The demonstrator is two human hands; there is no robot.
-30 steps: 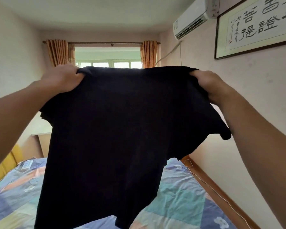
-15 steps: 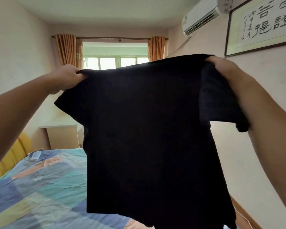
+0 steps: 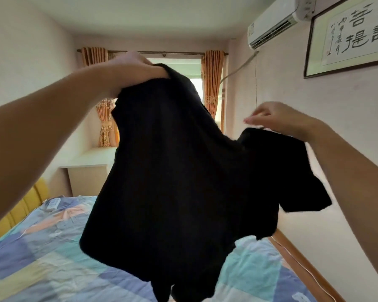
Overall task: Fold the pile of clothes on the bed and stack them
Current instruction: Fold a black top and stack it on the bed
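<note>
Black cloth, a shirt [image 3: 179, 182], is held up in the air above the bed [image 3: 42, 264], well clear of the patchwork cover, and most of the middle of the view is hidden by it. One shoulder is bunched inside the left hand [image 3: 138, 70], whose fingers are curled round the fabric at the highest point. The right hand [image 3: 279, 120] is lower and to the side; its fingers are stretched out loosely just above the other shoulder and sleeve, and whether any cloth is pinched beneath it cannot be told, since the underside is hidden. Because the shirt is carried mainly from one corner, it hangs skewed, with the hem drooping toward the bed and one sleeve folded over itself. If the right side is in fact unsupported, that half could be dropped and twisted, so that a crooked fold would be made. If it were laid down in this state, creases could be trapped. No folded stack can be seen, and the pile is out of view. Behind, curtains [image 3: 212, 83], a framed scroll [image 3: 349, 38] and an air conditioner [image 3: 275, 22] are seen on the wall side.
</note>
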